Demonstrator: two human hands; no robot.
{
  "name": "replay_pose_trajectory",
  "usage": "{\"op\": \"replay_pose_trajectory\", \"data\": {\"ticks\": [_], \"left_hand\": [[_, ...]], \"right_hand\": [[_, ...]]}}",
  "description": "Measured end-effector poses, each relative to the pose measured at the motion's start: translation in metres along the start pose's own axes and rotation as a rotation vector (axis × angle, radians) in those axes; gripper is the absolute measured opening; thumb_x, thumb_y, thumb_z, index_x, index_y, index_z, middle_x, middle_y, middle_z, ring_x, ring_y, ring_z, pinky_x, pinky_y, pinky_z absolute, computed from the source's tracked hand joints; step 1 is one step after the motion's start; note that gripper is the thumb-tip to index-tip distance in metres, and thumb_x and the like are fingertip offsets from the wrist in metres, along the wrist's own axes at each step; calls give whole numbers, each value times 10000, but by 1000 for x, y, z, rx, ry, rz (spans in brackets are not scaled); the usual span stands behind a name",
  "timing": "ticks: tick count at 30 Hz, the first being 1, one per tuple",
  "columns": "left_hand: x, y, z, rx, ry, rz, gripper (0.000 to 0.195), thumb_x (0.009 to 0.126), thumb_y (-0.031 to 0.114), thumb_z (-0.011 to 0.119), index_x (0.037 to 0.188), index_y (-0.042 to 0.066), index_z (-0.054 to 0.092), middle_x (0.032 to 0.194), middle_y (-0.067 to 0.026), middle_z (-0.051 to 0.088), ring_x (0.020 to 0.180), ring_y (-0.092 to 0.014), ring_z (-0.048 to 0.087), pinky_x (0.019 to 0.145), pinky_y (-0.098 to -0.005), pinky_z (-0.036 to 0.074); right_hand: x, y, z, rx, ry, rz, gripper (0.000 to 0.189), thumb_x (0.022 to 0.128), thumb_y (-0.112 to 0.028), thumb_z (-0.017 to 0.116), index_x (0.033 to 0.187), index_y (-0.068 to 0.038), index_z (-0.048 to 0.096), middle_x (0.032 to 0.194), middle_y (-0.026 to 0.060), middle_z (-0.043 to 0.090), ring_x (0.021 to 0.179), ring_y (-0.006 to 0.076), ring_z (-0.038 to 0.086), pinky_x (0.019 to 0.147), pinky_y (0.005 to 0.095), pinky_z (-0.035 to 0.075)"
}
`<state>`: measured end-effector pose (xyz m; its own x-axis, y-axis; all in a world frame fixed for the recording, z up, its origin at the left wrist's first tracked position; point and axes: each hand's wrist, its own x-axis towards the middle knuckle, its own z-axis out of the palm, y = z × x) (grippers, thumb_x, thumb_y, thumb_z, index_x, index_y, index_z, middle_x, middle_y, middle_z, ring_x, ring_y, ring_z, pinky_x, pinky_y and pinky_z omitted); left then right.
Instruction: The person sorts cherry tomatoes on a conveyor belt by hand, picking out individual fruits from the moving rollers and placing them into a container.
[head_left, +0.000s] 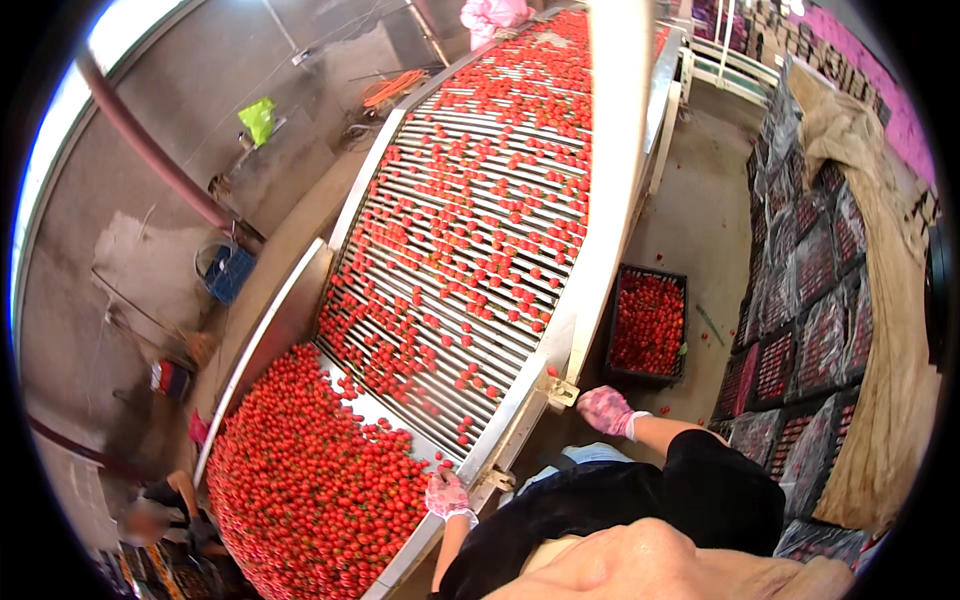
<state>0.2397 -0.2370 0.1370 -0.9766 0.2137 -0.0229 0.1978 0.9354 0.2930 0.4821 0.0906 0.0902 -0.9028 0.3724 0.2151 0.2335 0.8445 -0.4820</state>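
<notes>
My left hand (448, 493), in a pink patterned glove, is at the near rim of the metal chute (429, 529), beside the piled cherry tomatoes (322, 480). A few tomatoes show right by its fingertips; whether it grips one is unclear. Apart from the frame, my right hand (604, 409) wears a matching glove with its fingers curled, close to a metal bracket (561, 391). What its palm holds is hidden. Ahead of both hands rises a roller conveyor (420, 285) with tomatoes spread over its bars, thickest at the far end and lower left.
A black crate of tomatoes (646, 322) stands on the floor at right. Beyond it are stacked crates under plastic and a tan cloth (885, 360). A pale upright post (621, 150) crosses the conveyor view. Another person (176, 502) is at lower left; a blue basket (229, 274) lies farther back.
</notes>
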Motion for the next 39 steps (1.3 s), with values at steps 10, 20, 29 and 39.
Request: {"op": "replay_pose_trajectory", "data": {"ticks": [10,20,29,39], "left_hand": [[53,-34,19,-414,-427,198,446,879,328,629,1231,54,640,1156,-225,668,1064,-353,650,940,-436,494],[89,-174,-24,404,-456,16,1101,715,579,770,1574,143,236,1631,-156,187,1502,-363,173,1222,-519,142],[147,-151,-4,472,-608,-174,1128,660,364,837,1578,187,207,1653,-114,104,1476,-425,192,1153,-585,302],[209,-52,123,-172,-477,9,1096,711,420,814,1575,126,206,1596,-243,227,1466,-414,247,1208,-458,240]], "right_hand": [[170,-96,27,-62,-135,193,385,868,-350,629,1141,-79,643,1276,125,562,1226,332,498,1093,535,321],[190,-98,60,-487,-313,307,353,837,-403,561,840,-98,739,906,101,715,1007,297,633,1059,487,380],[206,-91,45,-459,-366,354,331,858,-370,581,888,-79,738,976,125,707,1103,295,598,1069,463,359],[195,-99,49,-492,-341,303,282,803,-323,643,935,-82,710,987,109,680,1074,307,589,1042,505,364]]}}
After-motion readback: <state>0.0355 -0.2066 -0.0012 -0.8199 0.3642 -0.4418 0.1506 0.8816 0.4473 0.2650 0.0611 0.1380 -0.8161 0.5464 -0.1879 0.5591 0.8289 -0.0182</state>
